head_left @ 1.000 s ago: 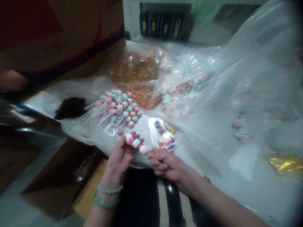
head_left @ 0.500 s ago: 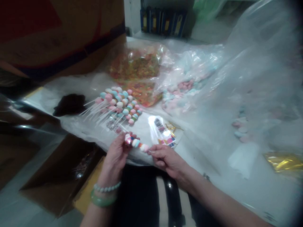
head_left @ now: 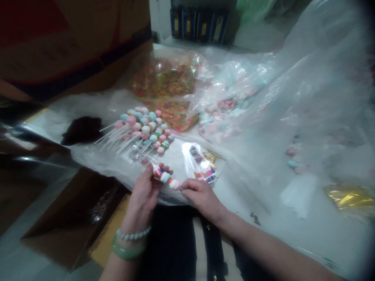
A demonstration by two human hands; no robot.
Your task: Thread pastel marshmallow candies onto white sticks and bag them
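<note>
A candy skewer [head_left: 170, 180] with white, blue, orange and pink pieces stretches between my two hands near the table's front edge. My left hand [head_left: 145, 189] is closed on a clear printed plastic bag [head_left: 157, 170], and the skewer's far end lies at or inside it; blur hides which. With thumb and fingers pinched, my right hand [head_left: 202, 196] holds the skewer's pink end; its stick is mostly hidden. Beyond my left hand lies a pile of finished candy skewers [head_left: 145, 127], white sticks pointing left. Flat printed clear bags [head_left: 202, 164] rest beside gold twist ties [head_left: 211, 158].
Behind the pile is a bag of orange and green candies [head_left: 175, 78]; a large clear bag of pastel candies [head_left: 228, 109] is right of it. A gold packet [head_left: 348, 197] lies far right. An open carton [head_left: 64, 226] stands below left, a big cardboard box [head_left: 88, 39] behind.
Both hands and the skewer have shifted slightly left, with the right hand closer to the left. The whole view has moved a little. Both grips are kept.
</note>
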